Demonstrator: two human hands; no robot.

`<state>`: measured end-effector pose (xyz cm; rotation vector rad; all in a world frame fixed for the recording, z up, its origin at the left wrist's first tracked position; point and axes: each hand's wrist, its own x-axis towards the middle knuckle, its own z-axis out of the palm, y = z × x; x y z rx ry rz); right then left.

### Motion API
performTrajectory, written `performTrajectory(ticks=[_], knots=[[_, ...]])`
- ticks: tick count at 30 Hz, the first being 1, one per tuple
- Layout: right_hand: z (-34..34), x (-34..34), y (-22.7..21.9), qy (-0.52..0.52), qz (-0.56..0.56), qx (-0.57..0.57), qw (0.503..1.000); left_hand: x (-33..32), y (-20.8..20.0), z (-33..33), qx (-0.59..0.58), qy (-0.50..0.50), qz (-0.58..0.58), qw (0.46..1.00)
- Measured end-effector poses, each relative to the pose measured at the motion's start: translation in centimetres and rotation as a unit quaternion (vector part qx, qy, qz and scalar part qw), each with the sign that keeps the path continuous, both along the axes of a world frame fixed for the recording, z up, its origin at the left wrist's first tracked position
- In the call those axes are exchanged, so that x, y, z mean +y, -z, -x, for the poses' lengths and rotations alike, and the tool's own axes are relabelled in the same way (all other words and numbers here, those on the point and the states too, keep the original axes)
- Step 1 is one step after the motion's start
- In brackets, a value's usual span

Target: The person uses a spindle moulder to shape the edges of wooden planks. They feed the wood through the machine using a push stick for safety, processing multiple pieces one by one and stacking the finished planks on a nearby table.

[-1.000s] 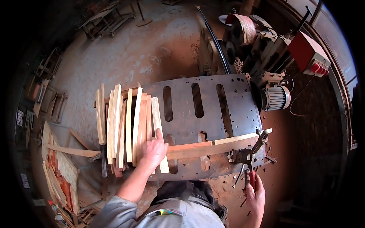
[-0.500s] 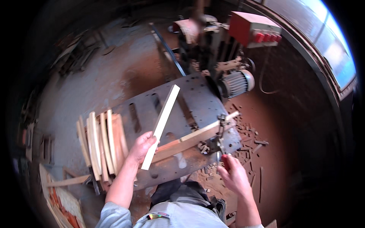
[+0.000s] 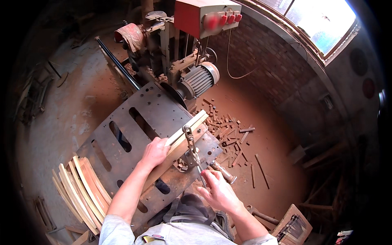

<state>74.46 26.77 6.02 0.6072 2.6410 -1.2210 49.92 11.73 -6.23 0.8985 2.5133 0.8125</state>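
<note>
My left hand (image 3: 156,152) is closed around the near end of a pale wooden strip (image 3: 176,134). That strip lies along a thicker wooden bar (image 3: 169,158) fixed across the metal machine table (image 3: 126,112). A second pale strip (image 3: 196,123) seems to run right beside it. Over their far part stands a metal toggle clamp (image 3: 190,141). Its handle (image 3: 199,169) reaches down toward me, and the curled fingers of my right hand (image 3: 222,195) are on it. How firmly those fingers grip is partly hidden.
Several curved wooden strips (image 3: 83,190) are stacked at the table's left. Beyond the table stand an electric motor (image 3: 199,81) and a red-and-white switch box (image 3: 204,18). Offcuts (image 3: 232,136) litter the floor at right. A wooden frame (image 3: 292,226) is at lower right.
My left hand has brought the raised strip down onto the bar under the clamp. My right hand has come onto the clamp handle. The view has swung to the right.
</note>
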Motion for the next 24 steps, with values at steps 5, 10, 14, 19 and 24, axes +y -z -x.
performTrajectory(ticks=[5, 10, 14, 19, 24], knots=[[0.1, -0.2, 0.1, 0.023, 0.006, -0.001, 1.000, 1.4, 0.7, 0.1, 0.071, 0.031, 0.045, 0.996], [1.1, 0.6, -0.8, -0.014, 0.034, -0.020, 0.999, 0.8, 1.8, 1.4, -0.003, -0.001, 0.036, 0.999], [0.7, 1.4, -0.2, -0.031, 0.015, -0.001, 0.999, 2.7, 1.9, -1.8, 0.084, -0.044, 0.126, 0.988], [4.4, 6.9, 1.9, 0.114, 0.087, 0.063, 0.988, 2.3, 0.8, -5.2, 0.109, -0.001, 0.138, 0.985], [14.8, 15.1, 12.5, 0.176, 0.089, 0.108, 0.974, 2.2, 2.7, -5.0, 0.152, 0.007, 0.179, 0.972]])
